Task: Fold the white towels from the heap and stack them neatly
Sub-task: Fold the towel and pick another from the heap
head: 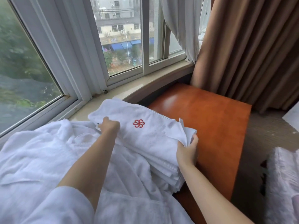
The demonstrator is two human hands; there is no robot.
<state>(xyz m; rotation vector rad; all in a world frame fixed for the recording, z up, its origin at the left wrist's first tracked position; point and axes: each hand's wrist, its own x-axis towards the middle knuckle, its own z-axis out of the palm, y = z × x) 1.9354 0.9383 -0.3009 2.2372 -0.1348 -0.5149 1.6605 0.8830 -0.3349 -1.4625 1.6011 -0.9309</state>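
Fingers of left hand curled, pinching folded towel at its 9 o'clock edge; right hand gripped the 3 o'clock corner. Towel sat atop stack on orange bench, heap at 8 o'clock

White short sleeve on left arm, forearms bare.

Single head-worn view, down and forward (close over the table)
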